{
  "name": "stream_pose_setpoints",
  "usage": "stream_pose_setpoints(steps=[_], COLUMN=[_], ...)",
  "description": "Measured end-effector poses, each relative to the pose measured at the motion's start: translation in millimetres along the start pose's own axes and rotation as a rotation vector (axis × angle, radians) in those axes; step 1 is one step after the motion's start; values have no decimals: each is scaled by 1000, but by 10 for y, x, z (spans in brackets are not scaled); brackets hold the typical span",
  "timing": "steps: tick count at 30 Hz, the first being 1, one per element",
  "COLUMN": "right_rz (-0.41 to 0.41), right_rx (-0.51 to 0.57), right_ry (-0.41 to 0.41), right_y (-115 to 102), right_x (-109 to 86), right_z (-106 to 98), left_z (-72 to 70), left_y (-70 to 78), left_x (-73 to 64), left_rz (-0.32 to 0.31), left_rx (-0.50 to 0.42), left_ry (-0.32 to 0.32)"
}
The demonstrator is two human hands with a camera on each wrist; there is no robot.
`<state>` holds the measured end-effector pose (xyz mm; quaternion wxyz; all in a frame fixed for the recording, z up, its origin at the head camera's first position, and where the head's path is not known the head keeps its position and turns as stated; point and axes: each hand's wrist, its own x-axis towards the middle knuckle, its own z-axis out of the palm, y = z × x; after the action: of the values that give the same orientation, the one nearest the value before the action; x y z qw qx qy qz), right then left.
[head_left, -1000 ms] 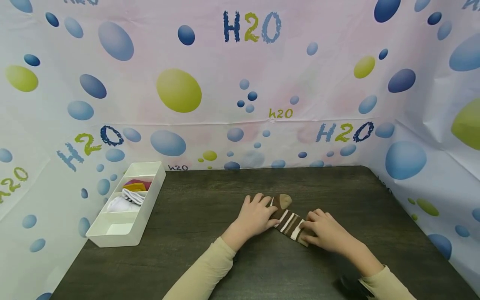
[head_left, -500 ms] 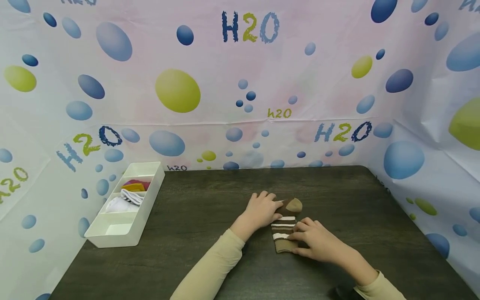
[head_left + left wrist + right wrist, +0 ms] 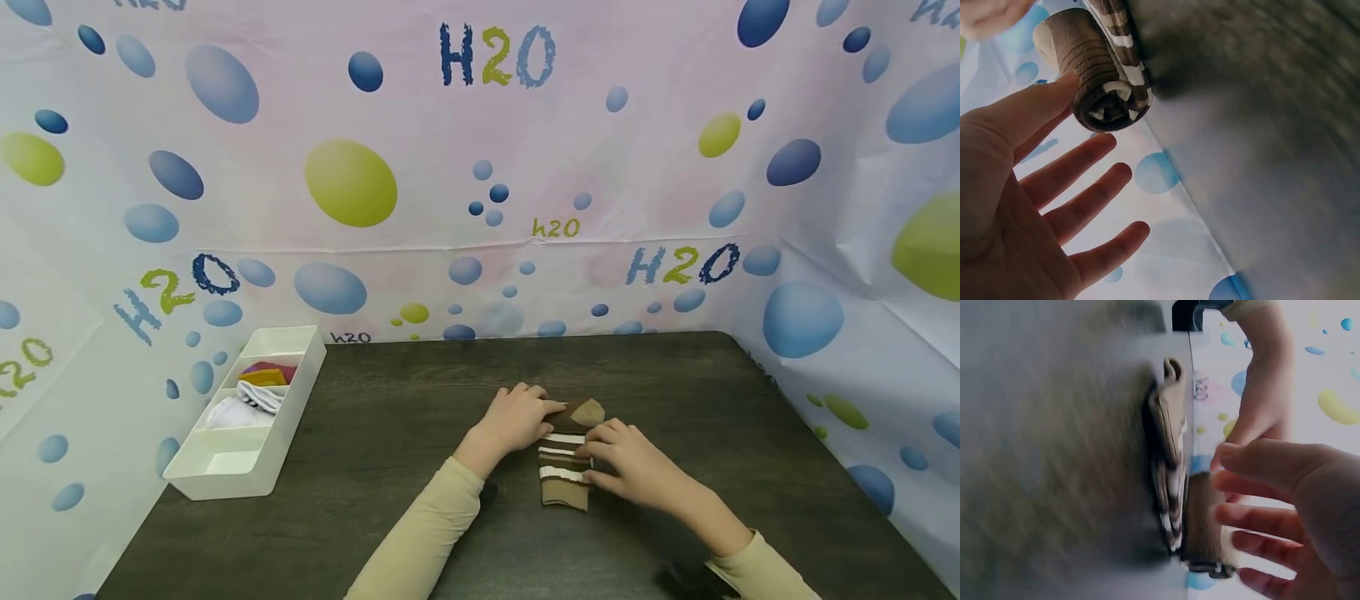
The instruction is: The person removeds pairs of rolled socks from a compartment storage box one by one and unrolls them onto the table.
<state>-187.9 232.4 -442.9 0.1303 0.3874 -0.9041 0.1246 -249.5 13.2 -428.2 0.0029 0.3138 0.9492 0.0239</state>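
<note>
A brown sock (image 3: pixel 564 492) with white and beige stripes lies on the dark table, its cuff end flat towards the person. Its far end is rolled up (image 3: pixel 1088 59), with a beige patch at the right side; whether it is one sock or a stacked pair I cannot tell. My left hand (image 3: pixel 513 423) is at the left end of the roll, thumb touching it, other fingers extended and spread in the left wrist view. On the other side, my right hand (image 3: pixel 637 465) has loosely bent fingers at the sock's right edge; the right wrist view shows them beside the roll (image 3: pixel 1202 519), not gripping it.
At the left of the table (image 3: pixel 390 533) stands a white divided box (image 3: pixel 288 433). Magenta and yellow folded socks (image 3: pixel 264 377) lie in one compartment, white ones (image 3: pixel 240 410) in another. A patterned sheet (image 3: pixel 450 150) hangs behind and along both sides.
The sock has turned from slanting to nearly straight, cuff towards the person. My right hand moved left with it, then slightly away from the cuff towards the roll.
</note>
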Motion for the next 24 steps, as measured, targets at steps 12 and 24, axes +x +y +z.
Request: stream_pose_setpoints(steps=[12,24], right_rz=[40,54], right_rx=[-82,-68], right_ry=[144,69], right_y=[417,433], right_x=[276,419], right_z=[111,155], left_z=[-45,-117], left_y=[-61,172], left_x=[-124,-492], left_rz=[49,203], left_rx=[28,166], left_ry=[-7,-44])
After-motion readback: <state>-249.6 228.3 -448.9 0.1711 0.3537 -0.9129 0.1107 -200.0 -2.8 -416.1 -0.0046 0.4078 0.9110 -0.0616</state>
